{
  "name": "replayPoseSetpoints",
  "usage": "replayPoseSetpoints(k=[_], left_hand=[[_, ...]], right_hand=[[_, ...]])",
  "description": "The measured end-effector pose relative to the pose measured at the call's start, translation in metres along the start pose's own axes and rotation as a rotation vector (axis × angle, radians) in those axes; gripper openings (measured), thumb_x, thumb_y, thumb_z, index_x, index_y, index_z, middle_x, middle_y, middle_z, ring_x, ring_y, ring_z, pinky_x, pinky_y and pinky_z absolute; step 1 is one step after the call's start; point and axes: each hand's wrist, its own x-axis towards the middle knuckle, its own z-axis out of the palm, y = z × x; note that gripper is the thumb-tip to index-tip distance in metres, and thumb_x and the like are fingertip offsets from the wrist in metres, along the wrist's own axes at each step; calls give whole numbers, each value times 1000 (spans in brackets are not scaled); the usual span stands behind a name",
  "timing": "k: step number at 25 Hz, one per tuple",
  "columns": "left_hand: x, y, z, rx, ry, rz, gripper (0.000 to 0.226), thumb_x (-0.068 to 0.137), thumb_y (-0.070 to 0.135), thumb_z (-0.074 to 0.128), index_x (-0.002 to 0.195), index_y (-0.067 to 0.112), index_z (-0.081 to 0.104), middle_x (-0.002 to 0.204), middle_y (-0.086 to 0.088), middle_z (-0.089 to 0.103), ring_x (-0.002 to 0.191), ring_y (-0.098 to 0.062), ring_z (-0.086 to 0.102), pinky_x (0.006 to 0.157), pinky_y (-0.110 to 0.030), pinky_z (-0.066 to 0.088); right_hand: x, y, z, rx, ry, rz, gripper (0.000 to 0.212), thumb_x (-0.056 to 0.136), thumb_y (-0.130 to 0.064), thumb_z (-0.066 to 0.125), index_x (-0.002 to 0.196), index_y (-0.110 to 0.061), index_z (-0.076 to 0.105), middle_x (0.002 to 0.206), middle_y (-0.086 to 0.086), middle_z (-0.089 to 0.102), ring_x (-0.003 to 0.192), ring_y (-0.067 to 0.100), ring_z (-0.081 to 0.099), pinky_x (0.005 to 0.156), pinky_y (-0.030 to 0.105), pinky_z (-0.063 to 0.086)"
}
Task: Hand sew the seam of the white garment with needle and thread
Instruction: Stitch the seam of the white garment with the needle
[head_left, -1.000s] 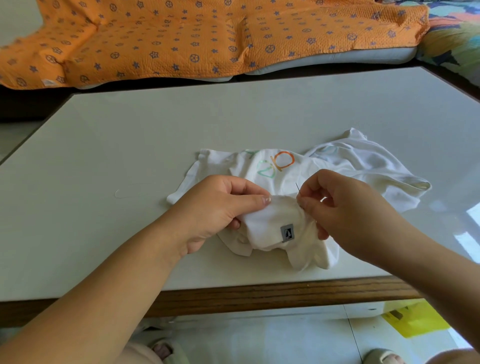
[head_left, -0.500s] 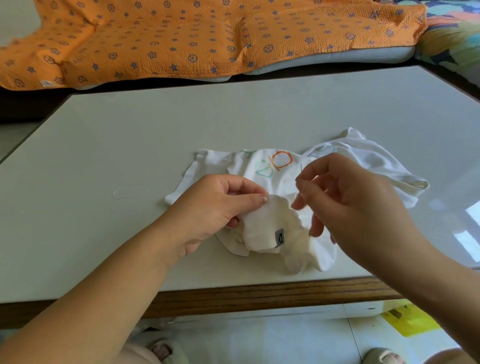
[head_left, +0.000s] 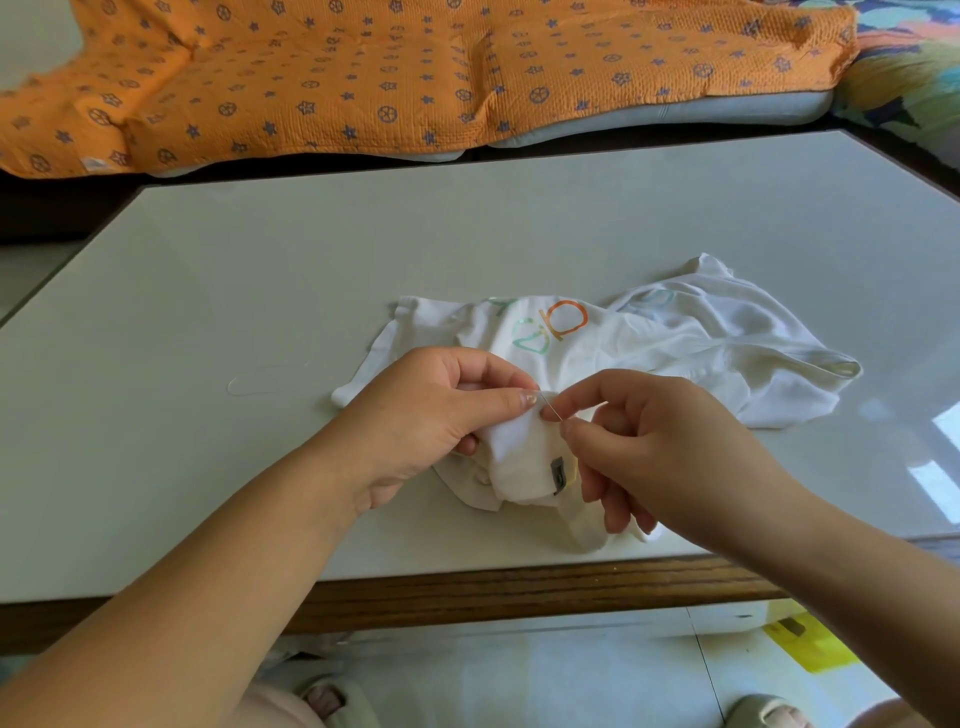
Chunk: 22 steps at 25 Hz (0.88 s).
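— How is the left hand (head_left: 431, 415) posed?
— Its fingers are curled, and a raised fold of the crumpled white cotton garment (head_left: 649, 343) is pinched near the front edge of the pale wood-rimmed desk (head_left: 260, 291).
— And the right hand (head_left: 660, 452)?
— The thin steel needle (head_left: 550, 408) is gripped between thumb and forefinger, against that fold.

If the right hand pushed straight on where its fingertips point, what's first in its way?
Likely the white garment fold held by the left hand, beside its thumb tip; depth is unclear.
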Motion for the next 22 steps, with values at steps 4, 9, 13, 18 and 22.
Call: replayPoseSetpoints(k=[4, 9, 13, 18, 22], left_hand=[[-1, -1, 0, 3, -3, 2, 7, 85, 19, 72, 80, 23, 75, 69, 11, 69, 61, 2, 57, 55, -15, 45], [1, -2, 1, 8, -1, 25, 11, 83, 20, 73, 75, 27, 76, 71, 11, 70, 63, 1, 58, 57, -17, 44], [0, -4, 3, 34, -31, 71, 11, 83, 19, 73, 76, 27, 77, 72, 9, 71, 63, 0, 55, 56, -15, 43], [0, -6, 8, 11, -20, 89, 9, 83, 18, 73, 79, 26, 76, 75, 9, 72, 66, 2, 58, 54, -12, 42], [-2, -4, 11, -11, -13, 96, 12, 84, 15, 73, 92, 24, 75, 74, 14, 73, 66, 9, 62, 56, -4, 40]], right_hand=[[0, 0, 0, -1, -1, 8, 18, 91, -12, 54, 90, -26, 66, 52, 1, 63, 39, 12, 55, 38, 20, 40], [1, 1, 0, -4, 5, 16, 18, 91, -11, 54, 90, -25, 66, 52, 0, 63, 37, 10, 54, 38, 18, 40], [3, 2, 2, 5, 24, 24, 12, 92, -12, 55, 89, -20, 64, 52, 2, 64, 35, 8, 52, 37, 16, 38], [5, 4, 4, 46, 44, 16, 10, 96, -15, 55, 88, -13, 60, 58, 4, 69, 40, 12, 58, 41, 17, 42], [7, 7, 5, 76, 52, 8, 9, 97, -17, 54, 92, -11, 58, 62, 5, 71, 48, 20, 64, 47, 22, 48]])
